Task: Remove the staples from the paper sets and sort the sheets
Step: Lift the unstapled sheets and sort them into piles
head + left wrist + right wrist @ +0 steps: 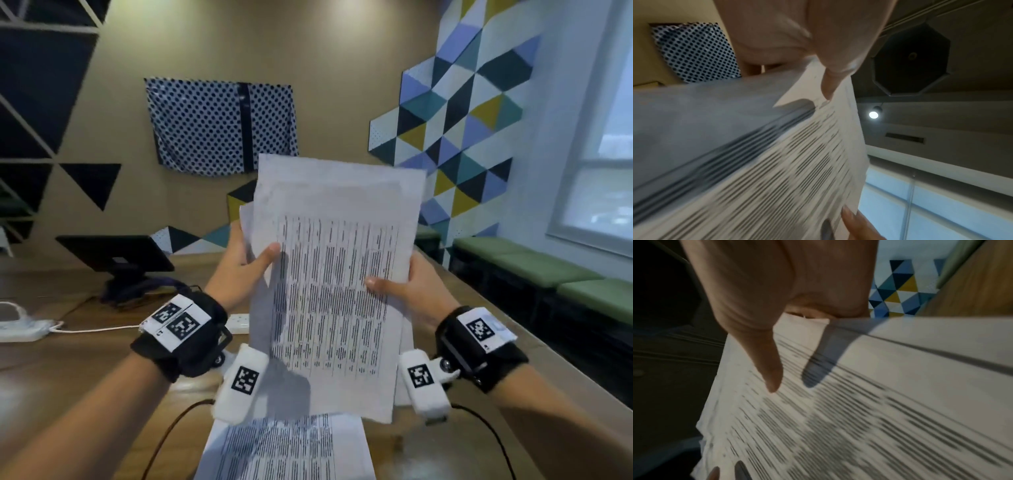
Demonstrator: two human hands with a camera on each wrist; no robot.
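I see my left hand (245,260) and my right hand (407,284) both pinching the paper set (335,284), thumbs on the front, holding it up above the worktop (85,370). More printed sheets (287,448) lie flat below it.

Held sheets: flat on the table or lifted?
Lifted. Both hands, left and right, hold the sheets upright above the table.
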